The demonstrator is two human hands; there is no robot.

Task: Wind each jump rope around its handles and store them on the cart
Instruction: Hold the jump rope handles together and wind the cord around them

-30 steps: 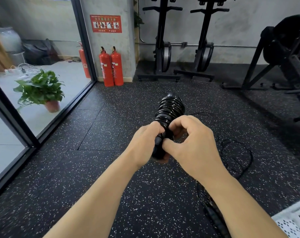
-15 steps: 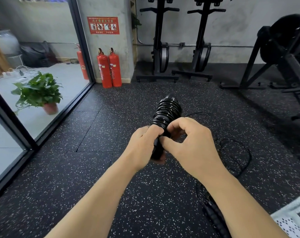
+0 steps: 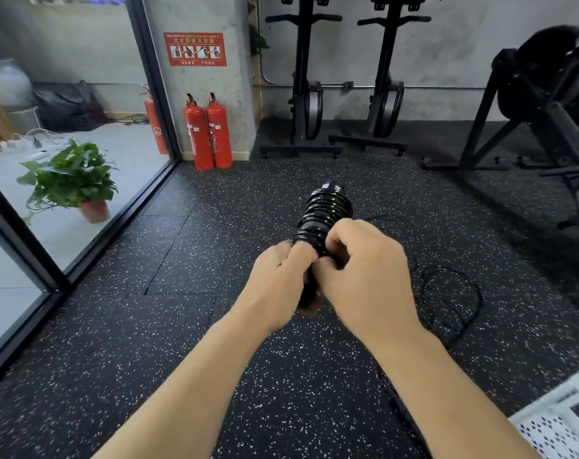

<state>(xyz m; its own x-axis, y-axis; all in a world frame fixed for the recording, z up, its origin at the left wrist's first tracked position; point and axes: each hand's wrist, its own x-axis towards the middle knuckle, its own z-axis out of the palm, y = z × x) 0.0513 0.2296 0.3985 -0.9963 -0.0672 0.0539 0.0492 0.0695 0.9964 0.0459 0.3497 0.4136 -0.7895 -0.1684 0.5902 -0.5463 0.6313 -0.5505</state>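
Now gripping the wound jump rope (image 3: 328, 210) in mid-air above the speckled floor (image 3: 182, 326). Holding its lower handle end in the left hand (image 3: 278, 279), fingers (image 3: 301, 256) curled round it. Pinching the cord just below the thick coils with the right hand (image 3: 364, 270), fingers bent tight. Beyond, to the right: second rope (image 3: 450, 299) lying loose on the floor, white cart (image 3: 559, 422) corner nearby.

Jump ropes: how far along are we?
The first rope is coiled around its handles; the left hand and right hand grip it, apparently securing the end. A second rope lies loose on the floor. Neither is on the white cart at lower right.
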